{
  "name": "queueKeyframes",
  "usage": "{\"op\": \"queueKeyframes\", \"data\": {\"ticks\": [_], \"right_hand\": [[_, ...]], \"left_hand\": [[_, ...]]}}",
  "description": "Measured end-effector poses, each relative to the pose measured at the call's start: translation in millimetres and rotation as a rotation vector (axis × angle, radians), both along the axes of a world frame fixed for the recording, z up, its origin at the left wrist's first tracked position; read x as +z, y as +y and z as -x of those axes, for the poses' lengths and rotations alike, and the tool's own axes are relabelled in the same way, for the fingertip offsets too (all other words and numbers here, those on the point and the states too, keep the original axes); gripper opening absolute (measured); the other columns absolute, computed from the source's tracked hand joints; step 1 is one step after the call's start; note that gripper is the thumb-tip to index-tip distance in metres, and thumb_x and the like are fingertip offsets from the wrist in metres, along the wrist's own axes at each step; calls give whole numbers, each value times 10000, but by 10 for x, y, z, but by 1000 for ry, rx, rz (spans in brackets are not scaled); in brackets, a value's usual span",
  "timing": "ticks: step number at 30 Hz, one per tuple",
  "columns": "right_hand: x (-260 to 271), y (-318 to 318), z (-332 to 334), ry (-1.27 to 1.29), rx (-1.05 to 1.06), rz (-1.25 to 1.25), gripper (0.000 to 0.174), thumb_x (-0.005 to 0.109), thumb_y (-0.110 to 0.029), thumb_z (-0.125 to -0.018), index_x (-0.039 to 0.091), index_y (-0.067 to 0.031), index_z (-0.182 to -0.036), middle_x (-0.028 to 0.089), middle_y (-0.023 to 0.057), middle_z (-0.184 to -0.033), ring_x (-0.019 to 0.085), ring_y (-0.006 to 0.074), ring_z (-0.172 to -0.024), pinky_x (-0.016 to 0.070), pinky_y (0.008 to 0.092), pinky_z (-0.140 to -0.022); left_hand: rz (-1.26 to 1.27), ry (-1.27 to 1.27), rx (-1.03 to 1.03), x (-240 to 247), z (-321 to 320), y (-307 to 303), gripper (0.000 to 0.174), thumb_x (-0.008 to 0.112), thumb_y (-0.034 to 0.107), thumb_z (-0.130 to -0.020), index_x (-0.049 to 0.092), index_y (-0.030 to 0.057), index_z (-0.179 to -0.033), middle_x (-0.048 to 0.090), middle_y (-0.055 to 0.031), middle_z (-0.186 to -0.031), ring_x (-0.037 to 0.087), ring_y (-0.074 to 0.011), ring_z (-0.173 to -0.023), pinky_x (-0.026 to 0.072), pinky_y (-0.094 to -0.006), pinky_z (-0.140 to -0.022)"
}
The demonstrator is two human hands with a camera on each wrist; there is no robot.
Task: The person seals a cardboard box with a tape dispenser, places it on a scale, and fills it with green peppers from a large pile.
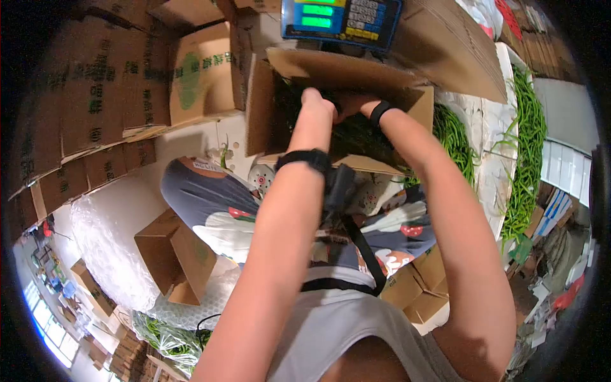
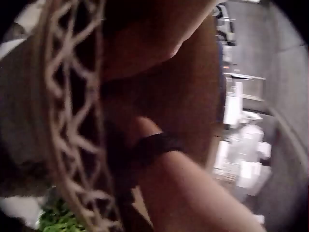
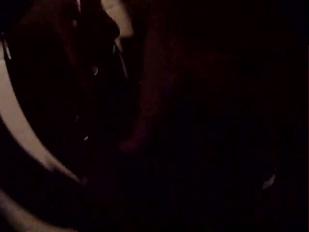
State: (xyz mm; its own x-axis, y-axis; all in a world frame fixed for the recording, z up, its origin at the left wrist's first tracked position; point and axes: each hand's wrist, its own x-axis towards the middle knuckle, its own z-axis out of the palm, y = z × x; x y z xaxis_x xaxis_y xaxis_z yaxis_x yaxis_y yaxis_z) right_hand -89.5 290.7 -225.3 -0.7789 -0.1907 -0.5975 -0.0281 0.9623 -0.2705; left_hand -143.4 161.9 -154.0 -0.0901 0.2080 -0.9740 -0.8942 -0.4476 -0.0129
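Note:
Both hands reach down into a cardboard box [image 1: 417, 105] whose dark inside holds dark green produce [image 1: 363, 137]. The left hand [image 1: 318, 105] is near the middle of the box; its fingers are hidden in shadow. Beside it, on the right, is the right hand [image 1: 356, 107], its fingers also unclear. In the left wrist view a corrugated box edge [image 2: 72, 87] stands close to the lens, with part of a hand [image 2: 140, 48] above and the other wrist with a black band below. The right wrist view is nearly black.
A scale with a lit display [image 1: 316, 16] stands behind the box. Long green peppers [image 1: 527, 153] lie along the right, with more [image 1: 452, 137] beside the box. Stacked cartons [image 1: 89, 83] fill the left. Smaller open boxes [image 1: 175, 254] and bubble wrap [image 1: 108, 248] lie at lower left.

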Motion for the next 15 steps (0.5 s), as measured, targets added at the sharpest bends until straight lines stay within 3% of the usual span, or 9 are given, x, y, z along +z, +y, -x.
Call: {"op": "queueKeyframes", "data": {"ticks": [1, 3, 5, 6, 7, 9, 10, 12, 15], "right_hand": [[440, -88, -67, 105, 45, 34, 564, 539, -398, -702, 507, -40, -1137, 512, 186, -1148, 474, 340, -1063, 344, 424, -921], [1023, -132, 19, -157, -91, -63, 452, 551, -346, -722, 572, -32, -1046, 560, 185, -1065, 515, 327, -1006, 375, 422, -883], [629, 113, 15, -269, 74, -273, 351, 540, -288, -755, 608, -27, -980, 590, 166, -1004, 544, 303, -958, 420, 423, -813], [875, -36, -16, -284, 15, -345, 332, 535, -265, -766, 605, -25, -985, 594, 153, -998, 552, 300, -937, 435, 426, -779], [1134, -192, -47, -299, -43, -417, 313, 529, -241, -776, 603, -23, -989, 597, 140, -992, 560, 296, -915, 451, 430, -745], [1195, -307, -93, -515, 304, -317, 312, 537, -250, -791, 601, -21, -993, 602, 130, -980, 579, 291, -861, 467, 428, -697], [1274, -423, -149, -617, 263, -298, 314, 533, -262, -805, 602, -16, -987, 599, 124, -985, 584, 284, -841, 471, 418, -683], [1167, -524, -224, -716, 224, -274, 318, 528, -274, -819, 603, -11, -981, 597, 118, -990, 590, 277, -821, 475, 407, -669], [694, -447, -450, -841, 164, -297, 179, 597, -199, -751, 632, -23, -746, 635, 132, -819, 594, 269, -684, 452, 408, -570]], "left_hand": [[4, 40, -23, 890, -36, -148, 494, 408, 291, -811, 366, 49, -1240, 149, -188, -1390, 146, -334, -1271, 116, -484, -1008], [-202, 119, -58, 1037, -83, -269, 679, 561, 197, -739, 210, -23, -1277, 176, -214, -1313, 161, -353, -1232, 49, -471, -1026], [-332, 345, -75, 1646, -160, -589, 444, 510, 136, -803, 325, -109, -1125, 297, -244, -1235, 224, -340, -1215, 165, -445, -1036], [-448, 322, -43, 1843, -149, -770, 395, 490, 126, -816, 361, -106, -1107, 318, -236, -1206, 289, -334, -1160, 220, -435, -1019], [-532, 344, 10, 1971, -136, -916, 378, 474, 120, -824, 372, -113, -1104, 352, -237, -1181, 330, -339, -1136, 249, -434, -1008], [-518, 419, 93, 2253, -109, -1180, 351, 470, 104, -824, 422, -132, -1079, 436, -241, -1114, 380, -351, -1103, 292, -432, -987], [-540, 486, 66, 2305, -79, -1331, 270, 525, 128, -796, 500, -72, -976, 491, -156, -1010, 418, -284, -1032, 319, -386, -959], [-499, 544, 78, 2471, 14, -1586, 301, 499, 117, -805, 475, -86, -1025, 461, -173, -1053, 409, -282, -1041, 321, -382, -956], [-491, 605, 90, 2557, 232, -1882, 317, 465, 104, -814, 435, -90, -1062, 422, -181, -1084, 393, -271, -1052, 318, -369, -943]]}}
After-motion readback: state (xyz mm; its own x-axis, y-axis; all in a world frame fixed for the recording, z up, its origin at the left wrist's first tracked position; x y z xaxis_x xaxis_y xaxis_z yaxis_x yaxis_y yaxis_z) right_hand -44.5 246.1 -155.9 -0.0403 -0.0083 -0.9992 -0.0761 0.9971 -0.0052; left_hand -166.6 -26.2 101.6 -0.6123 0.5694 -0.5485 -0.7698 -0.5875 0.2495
